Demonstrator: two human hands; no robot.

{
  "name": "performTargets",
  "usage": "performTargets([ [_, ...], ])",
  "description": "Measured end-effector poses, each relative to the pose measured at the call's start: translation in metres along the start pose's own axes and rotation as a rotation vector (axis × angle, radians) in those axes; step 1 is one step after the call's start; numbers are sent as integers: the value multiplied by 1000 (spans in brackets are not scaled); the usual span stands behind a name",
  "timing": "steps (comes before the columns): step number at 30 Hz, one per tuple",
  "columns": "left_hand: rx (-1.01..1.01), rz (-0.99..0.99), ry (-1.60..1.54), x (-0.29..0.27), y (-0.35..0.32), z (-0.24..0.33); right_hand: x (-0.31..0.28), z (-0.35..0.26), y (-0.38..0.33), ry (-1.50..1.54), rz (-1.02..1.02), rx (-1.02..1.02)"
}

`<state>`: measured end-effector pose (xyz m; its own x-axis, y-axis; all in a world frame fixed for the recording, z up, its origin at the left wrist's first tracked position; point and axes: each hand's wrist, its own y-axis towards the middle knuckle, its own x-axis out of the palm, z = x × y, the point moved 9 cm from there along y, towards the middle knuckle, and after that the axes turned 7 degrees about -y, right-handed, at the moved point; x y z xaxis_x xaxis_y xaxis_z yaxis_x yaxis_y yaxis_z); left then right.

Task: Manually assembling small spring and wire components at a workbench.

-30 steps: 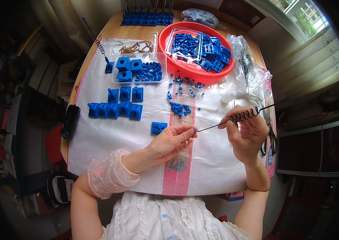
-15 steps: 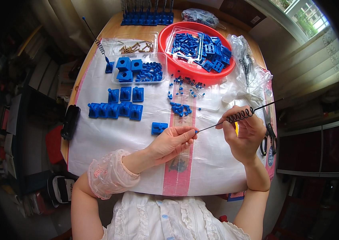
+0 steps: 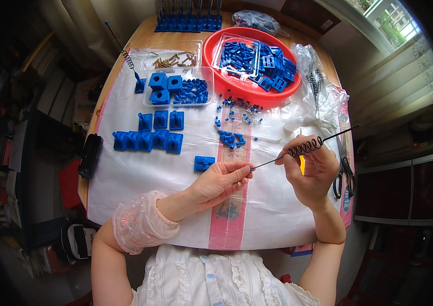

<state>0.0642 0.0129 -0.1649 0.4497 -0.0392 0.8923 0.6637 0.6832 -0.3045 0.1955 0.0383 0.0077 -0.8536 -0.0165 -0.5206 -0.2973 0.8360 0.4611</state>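
My right hand [image 3: 314, 173] is closed round a black coil spring [image 3: 305, 148] whose straight wire ends stick out on both sides. The lower left wire end reaches my left hand [image 3: 219, 182]. There, thumb and fingers pinch a small blue cap [image 3: 252, 169] at the wire's tip; most of the cap is hidden, so I cannot tell how far the wire sits in it. Just beyond my left fingers lies a blue clip-like base [image 3: 204, 163]. Several blue blocks with upright stubs [image 3: 160, 139] stand in rows farther left. Loose small blue caps [image 3: 232, 139] lie ahead of both hands.
A red basin [image 3: 207, 61] of blue parts stands at the back. Left of it are a clear tray [image 3: 147, 99] of blue pieces and a lid with brass screws [image 3: 175, 59]. Scissors [image 3: 348, 178] lie at the right, a black case [image 3: 90, 156] at the left edge.
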Motion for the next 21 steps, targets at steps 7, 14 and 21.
performTargets([
  [7,-1,2,23,0,0,1,0,-2,0,-3,1,-12],
  [14,-5,6,21,-1,0,0,1,0,0,6,3,7],
  [21,-3,3,19,0,0,0,1,2,-1,13,-2,22],
])
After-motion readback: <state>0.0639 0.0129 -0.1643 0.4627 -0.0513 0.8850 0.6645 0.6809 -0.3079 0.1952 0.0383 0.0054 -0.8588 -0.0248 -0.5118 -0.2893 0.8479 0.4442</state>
